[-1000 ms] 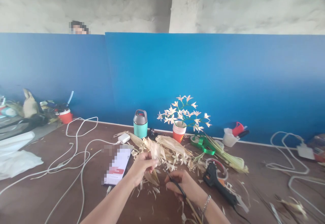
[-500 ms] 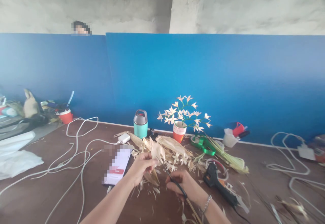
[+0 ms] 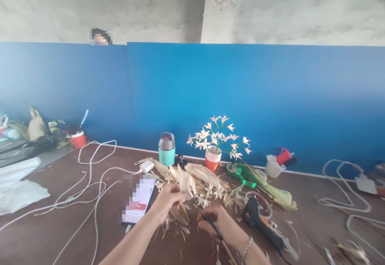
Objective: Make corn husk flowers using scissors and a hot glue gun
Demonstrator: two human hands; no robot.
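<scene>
Between the thumb and fingers of my left hand (image 3: 168, 203) is a pale, dried corn husk piece (image 3: 187, 183), held upright with its pointed end up. My right hand (image 3: 216, 223) is closed around a slim dark tool (image 3: 213, 225) with a tan rear part; its exact kind is unclear. The tool's narrow tip lies close to the husk's lower right edge; whether they touch I cannot tell. Below and behind my hands lie more dried husks (image 3: 206, 173), cut white flower shapes (image 3: 219, 193) and scraps.
White husk flowers (image 3: 204, 133) on green stems stand in stacked paper cups (image 3: 212, 161). A glue gun (image 3: 261, 225), green tape (image 3: 244, 177) and a stem bundle (image 3: 273, 193) lie right. Left are a phone (image 3: 140, 201), turquoise flask (image 3: 166, 154) and white cables (image 3: 96, 201). A blue partition (image 3: 240, 84) stands behind.
The tool's tip has shifted a little up and left, nearer the husk's edge. My left hand keeps its hold on the husk. The whole view has moved slightly.
</scene>
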